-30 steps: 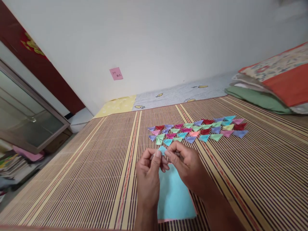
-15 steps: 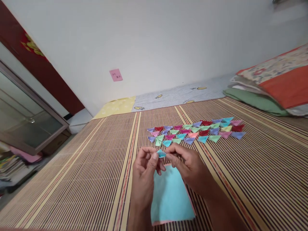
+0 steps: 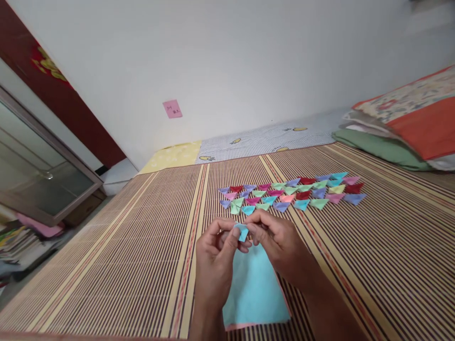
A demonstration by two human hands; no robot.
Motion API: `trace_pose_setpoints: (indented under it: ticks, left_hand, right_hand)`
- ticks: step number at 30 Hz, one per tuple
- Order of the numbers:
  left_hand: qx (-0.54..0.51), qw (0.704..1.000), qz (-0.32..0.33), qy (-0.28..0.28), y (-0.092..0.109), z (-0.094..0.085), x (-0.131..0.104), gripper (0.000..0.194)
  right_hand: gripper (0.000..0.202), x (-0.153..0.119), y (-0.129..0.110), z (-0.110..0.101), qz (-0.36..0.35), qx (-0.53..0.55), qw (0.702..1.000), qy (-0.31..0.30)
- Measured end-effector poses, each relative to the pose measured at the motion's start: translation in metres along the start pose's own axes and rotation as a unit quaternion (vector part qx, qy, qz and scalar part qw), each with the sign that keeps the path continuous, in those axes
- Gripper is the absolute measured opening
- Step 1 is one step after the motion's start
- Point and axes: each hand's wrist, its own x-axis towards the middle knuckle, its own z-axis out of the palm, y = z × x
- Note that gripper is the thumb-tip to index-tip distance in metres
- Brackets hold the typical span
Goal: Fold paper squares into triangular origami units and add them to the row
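A small folded piece of light blue paper (image 3: 242,232) is pinched between both hands. My left hand (image 3: 217,253) grips its left side with thumb and fingers. On its right side, the thumb and forefinger of my right hand (image 3: 277,239) are closed on it. Beneath the hands lies a stack of larger light blue sheets (image 3: 256,289), with pink showing at its edges. Beyond the hands, several small folded paper pieces (image 3: 280,206) in purple, red, green, blue, pink and yellow lie in rows.
A striped bamboo mat (image 3: 142,255) spreads under everything. Folded bedding (image 3: 423,123) is piled at the right. A pink note (image 3: 172,109) is on the wall. At the far left are a glass-paned door (image 3: 42,161) and stacked papers (image 3: 17,244).
The folded blue paper has turned between the fingers and shows a taller, squarer face. Both hands have shifted very slightly to the right.
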Motion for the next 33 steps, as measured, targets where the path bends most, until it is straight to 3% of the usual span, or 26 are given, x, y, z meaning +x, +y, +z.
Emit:
trace_pose_setpoints:
  ticks: [7,11,22,33]
  left_hand:
    - [0.078,0.996,0.04,0.001,-0.003,0.002,-0.003,0.015]
    - [0.127,0.989,0.072,0.0,-0.003,0.006,-0.004,0.017]
    - [0.125,0.99,0.07,0.01,-0.006,0.014,-0.007,0.023]
    - [0.117,0.989,0.085,0.024,-0.01,0.016,-0.006,0.012]
  right_hand:
    - [0.013,0.001,-0.007,0.004,-0.067,-0.031,0.995,0.069]
    - [0.016,0.0,-0.009,0.011,-0.068,-0.035,0.993,0.093]
    - [0.017,0.0,-0.007,0.015,-0.085,-0.087,0.98,0.157]
    - [0.016,0.002,-0.005,-0.001,-0.081,-0.106,0.974,0.182]
